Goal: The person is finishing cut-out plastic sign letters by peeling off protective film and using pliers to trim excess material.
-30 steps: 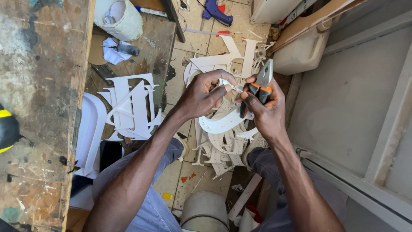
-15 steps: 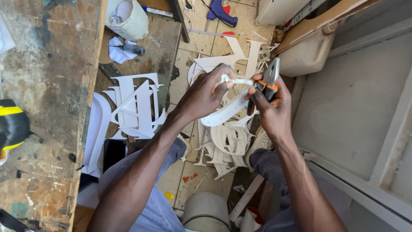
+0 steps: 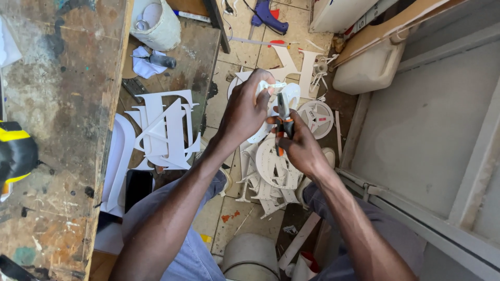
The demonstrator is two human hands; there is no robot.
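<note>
Above the floor (image 3: 237,36) littered with cut letters (image 3: 165,131), left hand (image 3: 245,109) grips clamped on a white strip (image 3: 271,86), steadying it so right hand (image 3: 299,148), closed around pliers (image 3: 284,119), can work its end.

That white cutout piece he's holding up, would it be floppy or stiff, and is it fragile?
The white cutout piece looks thin and flat, so probably light. It keeps its curve while the left hand pinches only one end, suggesting fair stiffness. Its narrow parts could snap under the pliers in the right hand.
</note>
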